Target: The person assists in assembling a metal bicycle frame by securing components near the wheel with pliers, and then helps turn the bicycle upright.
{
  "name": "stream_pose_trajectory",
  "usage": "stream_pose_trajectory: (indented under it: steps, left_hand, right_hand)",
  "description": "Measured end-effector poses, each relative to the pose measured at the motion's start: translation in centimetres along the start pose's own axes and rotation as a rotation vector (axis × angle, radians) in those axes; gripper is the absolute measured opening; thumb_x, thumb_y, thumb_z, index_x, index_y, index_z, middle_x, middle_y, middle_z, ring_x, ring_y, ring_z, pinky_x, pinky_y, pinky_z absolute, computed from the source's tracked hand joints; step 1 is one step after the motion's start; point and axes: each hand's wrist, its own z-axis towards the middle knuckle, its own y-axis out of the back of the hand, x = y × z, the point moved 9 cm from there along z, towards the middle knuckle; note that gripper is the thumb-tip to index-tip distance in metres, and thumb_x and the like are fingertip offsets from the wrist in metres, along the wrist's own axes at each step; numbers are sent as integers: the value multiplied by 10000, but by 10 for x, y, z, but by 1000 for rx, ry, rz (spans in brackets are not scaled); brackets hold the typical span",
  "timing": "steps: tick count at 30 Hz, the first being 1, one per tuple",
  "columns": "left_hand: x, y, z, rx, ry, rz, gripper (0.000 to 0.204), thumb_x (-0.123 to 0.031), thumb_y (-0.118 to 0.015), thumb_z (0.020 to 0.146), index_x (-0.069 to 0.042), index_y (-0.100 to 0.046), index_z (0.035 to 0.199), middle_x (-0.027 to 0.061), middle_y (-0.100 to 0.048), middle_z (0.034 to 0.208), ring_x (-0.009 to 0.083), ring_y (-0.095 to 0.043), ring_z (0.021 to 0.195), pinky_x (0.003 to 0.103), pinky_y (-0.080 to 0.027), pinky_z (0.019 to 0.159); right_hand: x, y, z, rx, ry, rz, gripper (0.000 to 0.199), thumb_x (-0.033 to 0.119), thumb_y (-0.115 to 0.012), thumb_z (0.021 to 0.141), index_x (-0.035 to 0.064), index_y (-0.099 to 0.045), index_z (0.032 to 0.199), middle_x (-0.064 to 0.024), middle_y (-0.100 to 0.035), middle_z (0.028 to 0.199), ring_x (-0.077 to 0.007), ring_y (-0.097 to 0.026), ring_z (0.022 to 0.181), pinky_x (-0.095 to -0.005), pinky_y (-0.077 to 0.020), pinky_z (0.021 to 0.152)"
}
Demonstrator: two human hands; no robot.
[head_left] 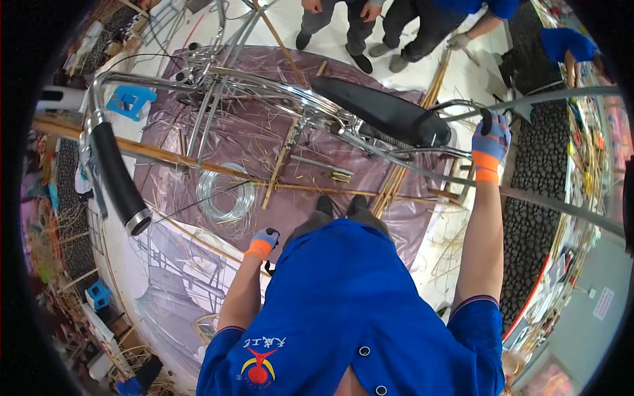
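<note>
A chrome bicycle frame (pixel 264 82) stands in front of me, with a black saddle (pixel 376 109) and a black handlebar grip (pixel 119 175) at the left. My right hand (pixel 492 135), in a blue and orange glove, is raised and closed around a thin grey metal bar (pixel 555 96) just behind the saddle. My left hand (pixel 264 241), gloved the same way, hangs by my hip with its fingers curled; I see nothing in it. My shoes (pixel 340 204) stand on a purple plastic sheet (pixel 251 138).
A coil of clear wire (pixel 224 195) and long bamboo strips (pixel 396 185) lie on the sheet. A blue stool (pixel 129 99) sits at the far left. Two people's legs (pixel 370 33) stand beyond the bicycle, and another person in blue (pixel 568 43) bends at the upper right.
</note>
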Motion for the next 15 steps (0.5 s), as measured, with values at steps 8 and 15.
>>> stream_pose_trajectory:
  steps: [8,15]
  left_hand:
    - [11,9,7,54,9,182,325,-344,-513,892,-89,-714,904,104,-710,783,261,-681,720,392,-516,689]
    - [-16,18,14,-4,-111,265,279,-296,-545,949,-88,-700,1053,68,-717,803,162,-662,654,313,-512,622]
  right_hand:
    - [-6,-7,-5,60,-21,-45,271,142,-617,806,154,-670,1071,-112,-655,1055,-337,-612,993,-433,-499,876]
    - [-7,-16,-4,67,62,-77,273,156,-610,804,135,-673,1069,-127,-659,1055,-347,-614,1003,-438,-495,890]
